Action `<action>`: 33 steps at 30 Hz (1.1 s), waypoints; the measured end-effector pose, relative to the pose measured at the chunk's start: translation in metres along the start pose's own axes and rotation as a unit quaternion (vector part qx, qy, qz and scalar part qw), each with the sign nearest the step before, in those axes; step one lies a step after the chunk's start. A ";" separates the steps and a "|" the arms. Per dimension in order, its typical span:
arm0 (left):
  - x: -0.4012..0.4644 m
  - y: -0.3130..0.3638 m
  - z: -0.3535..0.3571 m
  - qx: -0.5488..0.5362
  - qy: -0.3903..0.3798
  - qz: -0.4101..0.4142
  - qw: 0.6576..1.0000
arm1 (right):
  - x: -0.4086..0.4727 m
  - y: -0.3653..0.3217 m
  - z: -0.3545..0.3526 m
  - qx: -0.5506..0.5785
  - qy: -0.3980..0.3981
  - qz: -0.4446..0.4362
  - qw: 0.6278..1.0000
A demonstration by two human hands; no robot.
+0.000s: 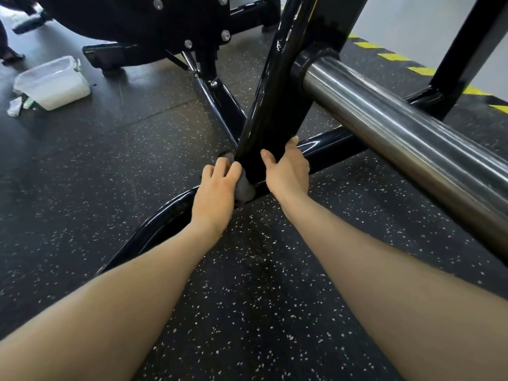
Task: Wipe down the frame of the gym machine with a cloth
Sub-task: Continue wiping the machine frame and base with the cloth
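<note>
The gym machine's glossy black frame has a slanted upright post (pixel 277 100) that meets a curved base tube (pixel 154 224) on the floor. My left hand (pixel 217 188) grips a grey cloth (pixel 245 187) and holds it against the left side of the post's foot, at the joint with the base tube. Most of the cloth is hidden under my fingers. My right hand (pixel 287 169) clasps the right side of the post just above the joint, thumb on the front face and fingers behind it.
A thick steel weight bar (pixel 406 136) juts from the post toward the lower right, above my right forearm. A translucent plastic tub (pixel 52 83) sits on the speckled rubber floor (pixel 247 312) at the far left. Yellow-black hazard tape (pixel 420 69) marks the floor's edge at the right.
</note>
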State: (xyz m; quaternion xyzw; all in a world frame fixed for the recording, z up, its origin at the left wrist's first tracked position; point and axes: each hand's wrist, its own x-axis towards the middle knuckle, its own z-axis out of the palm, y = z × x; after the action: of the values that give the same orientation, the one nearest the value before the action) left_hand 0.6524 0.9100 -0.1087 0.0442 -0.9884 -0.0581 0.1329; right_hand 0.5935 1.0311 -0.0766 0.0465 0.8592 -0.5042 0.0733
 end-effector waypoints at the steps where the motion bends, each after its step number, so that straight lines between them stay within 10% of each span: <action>1: -0.003 -0.005 0.002 0.046 -0.006 0.044 0.998 | 0.000 0.001 -0.002 -0.001 -0.003 0.000 1.000; 6: -0.005 -0.016 -0.008 0.208 -0.033 0.217 0.953 | -0.002 0.004 -0.007 0.013 -0.034 0.004 0.999; 12: -0.016 -0.026 -0.034 0.254 -0.120 0.233 0.931 | -0.005 0.025 -0.025 -0.029 -0.076 0.019 0.997; 20: 0.012 0.013 -0.031 0.268 -0.033 0.400 0.876 | -0.008 0.048 -0.026 -0.070 -0.080 0.093 0.990; 26: 0.012 -0.004 -0.012 0.469 -0.196 0.379 0.773 | -0.002 0.062 -0.025 -0.061 -0.063 0.101 0.991; 33: 0.009 -0.010 -0.009 0.507 -0.202 0.384 0.745 | 0.017 0.074 -0.018 -0.103 -0.062 -0.023 0.992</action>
State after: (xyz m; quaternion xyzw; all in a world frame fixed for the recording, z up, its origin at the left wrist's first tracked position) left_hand 0.6467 0.8985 -0.0991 -0.2912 -0.8096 0.4997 -0.1003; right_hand 0.5866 1.0830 -0.1347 -0.0125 0.9014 -0.4162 0.1188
